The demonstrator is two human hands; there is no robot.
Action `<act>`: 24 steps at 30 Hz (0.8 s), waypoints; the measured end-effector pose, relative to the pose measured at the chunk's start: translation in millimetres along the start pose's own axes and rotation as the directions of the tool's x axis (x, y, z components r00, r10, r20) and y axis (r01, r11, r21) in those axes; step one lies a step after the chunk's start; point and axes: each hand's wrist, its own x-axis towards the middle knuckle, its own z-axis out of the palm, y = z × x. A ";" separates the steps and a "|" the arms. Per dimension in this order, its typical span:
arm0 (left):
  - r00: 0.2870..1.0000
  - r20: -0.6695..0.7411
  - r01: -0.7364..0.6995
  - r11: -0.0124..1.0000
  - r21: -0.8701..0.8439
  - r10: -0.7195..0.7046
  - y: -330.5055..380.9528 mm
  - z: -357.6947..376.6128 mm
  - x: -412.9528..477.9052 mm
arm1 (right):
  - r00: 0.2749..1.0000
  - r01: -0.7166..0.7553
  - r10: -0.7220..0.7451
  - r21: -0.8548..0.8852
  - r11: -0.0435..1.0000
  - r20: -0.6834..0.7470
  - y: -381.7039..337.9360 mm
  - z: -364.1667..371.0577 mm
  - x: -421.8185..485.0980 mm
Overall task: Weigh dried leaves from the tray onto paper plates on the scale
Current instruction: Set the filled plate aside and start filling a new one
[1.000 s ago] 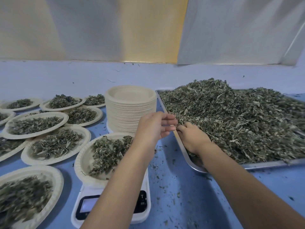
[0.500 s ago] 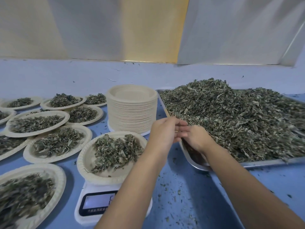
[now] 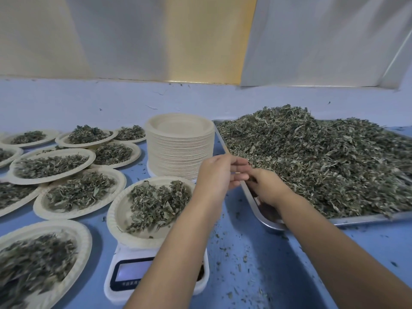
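Blue worktop (image 3: 256, 253) carries the tray (image 3: 356, 218) of dried leaves (image 3: 323, 157) at the right; a paper plate (image 3: 116, 215) with leaves sits on the scale (image 3: 111, 291). At the tray's rim, the left hand (image 3: 217, 172) keeps its fingers nearly straight; the right hand (image 3: 266, 188) hides its fingers, so I cannot tell.

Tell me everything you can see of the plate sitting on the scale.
The plate on the scale is a round, cream paper plate with a crimped rim, lying flat on the white scale, whose top it overhangs at the left. A loose heap of dried leaves covers its middle and right; the left of its well is bare. The left forearm crosses in front of its right rim, hiding it; whether they touch I cannot tell.
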 end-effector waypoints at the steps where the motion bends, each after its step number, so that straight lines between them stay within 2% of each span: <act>1: 1.000 -0.004 -0.003 1.000 -0.002 0.003 0.5 -1.4 0.1 | 0.999 -0.006 0.006 -0.017 1.000 -0.033 0.1 -1.9 -0.1; 3: 1.000 -0.014 -0.006 1.000 -0.009 0.006 0.8 -3.1 -0.1 | 0.999 0.004 -0.005 -0.011 1.000 -0.050 -1.9 -3.2 -0.7; 7: 1.000 -0.029 0.006 1.000 -0.027 -0.007 1.3 -5.4 -0.1 | 0.995 0.073 -0.074 0.010 0.997 0.074 -7.8 -0.4 -4.8; 12: 0.999 -0.032 0.008 1.000 -0.022 -0.009 3.1 -8.6 0.8 | 0.998 0.049 -0.051 0.045 0.998 0.042 -8.0 -5.2 -10.2; 16: 0.999 -0.044 -0.001 1.000 -0.025 0.000 3.5 -13.1 2.7 | 0.986 0.043 -0.029 -0.084 0.996 0.162 -9.8 -2.2 -9.0; 20: 0.999 -0.038 0.007 1.000 -0.015 -0.008 1.5 -16.1 2.8 | 0.998 0.025 -0.012 -0.185 0.982 0.069 -11.3 -6.7 -10.0; 24: 0.999 -0.038 0.015 1.000 -0.004 -0.015 -0.4 -18.5 4.0 | 0.998 -0.061 0.062 -0.139 0.988 0.003 -14.2 -9.6 -13.8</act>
